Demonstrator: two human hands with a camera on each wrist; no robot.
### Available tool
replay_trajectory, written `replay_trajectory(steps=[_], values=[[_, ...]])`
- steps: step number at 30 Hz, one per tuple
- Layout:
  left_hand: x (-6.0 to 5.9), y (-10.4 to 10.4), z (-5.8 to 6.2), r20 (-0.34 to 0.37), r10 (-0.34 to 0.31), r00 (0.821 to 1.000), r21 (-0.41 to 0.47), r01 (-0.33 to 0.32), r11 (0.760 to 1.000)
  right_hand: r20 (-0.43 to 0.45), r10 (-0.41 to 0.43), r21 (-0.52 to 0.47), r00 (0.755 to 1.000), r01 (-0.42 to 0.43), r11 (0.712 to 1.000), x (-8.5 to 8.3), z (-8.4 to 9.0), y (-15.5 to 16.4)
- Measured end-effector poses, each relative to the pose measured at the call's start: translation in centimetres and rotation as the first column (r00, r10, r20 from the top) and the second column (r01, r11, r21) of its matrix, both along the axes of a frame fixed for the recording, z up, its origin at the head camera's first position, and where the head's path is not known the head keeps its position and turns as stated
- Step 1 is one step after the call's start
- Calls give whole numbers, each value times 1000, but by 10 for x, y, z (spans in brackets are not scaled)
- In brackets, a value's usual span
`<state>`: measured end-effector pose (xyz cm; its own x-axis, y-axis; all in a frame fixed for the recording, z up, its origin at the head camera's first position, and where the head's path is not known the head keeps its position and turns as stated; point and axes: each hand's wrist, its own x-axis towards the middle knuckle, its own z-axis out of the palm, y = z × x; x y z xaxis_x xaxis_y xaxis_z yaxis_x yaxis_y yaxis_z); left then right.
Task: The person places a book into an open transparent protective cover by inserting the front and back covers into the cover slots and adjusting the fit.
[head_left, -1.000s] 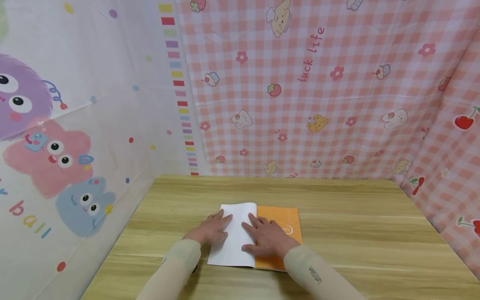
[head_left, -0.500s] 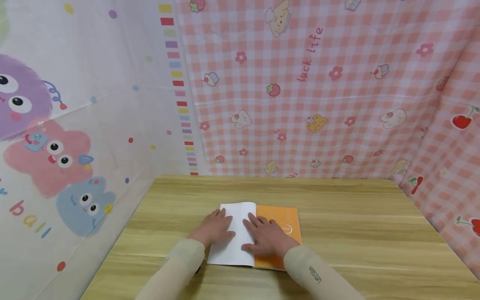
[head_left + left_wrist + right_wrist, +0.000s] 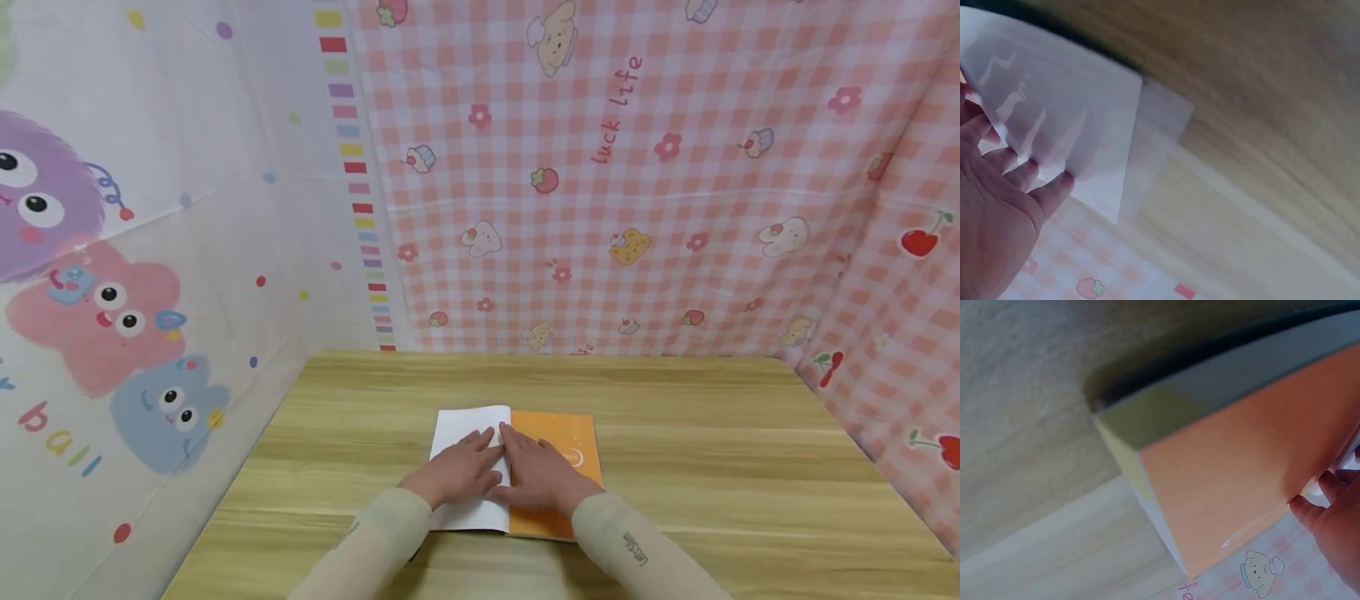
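left hand slid right to the fold | both hands flat, fingers straight | right hand presses booklet

One book (orange cover), one white sheet, two hands, one table.

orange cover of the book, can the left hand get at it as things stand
Probably not directly: the left hand lies flat on the white page, and the right hand rests between it and the orange cover. It would have to cross over that hand.
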<state>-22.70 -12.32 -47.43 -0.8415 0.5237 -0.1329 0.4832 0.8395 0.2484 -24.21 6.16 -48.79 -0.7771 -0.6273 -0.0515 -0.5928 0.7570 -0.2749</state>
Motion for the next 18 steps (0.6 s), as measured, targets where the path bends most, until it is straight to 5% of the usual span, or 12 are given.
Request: replay_trajectory(steps=[5, 10, 18], values=[[4, 1, 5, -12, 19, 1000, -49, -20, 999, 8, 18, 28, 1000, -18, 999, 3, 5, 4], [1, 1, -1, -108, -19, 994, -105, 8, 994, 22, 20, 2, 1000, -20, 1000, 8, 12, 18], [0, 7, -1, -273, -142, 952, -153, 102, 983, 2, -90, -89, 996, 90, 992, 6, 11, 53]])
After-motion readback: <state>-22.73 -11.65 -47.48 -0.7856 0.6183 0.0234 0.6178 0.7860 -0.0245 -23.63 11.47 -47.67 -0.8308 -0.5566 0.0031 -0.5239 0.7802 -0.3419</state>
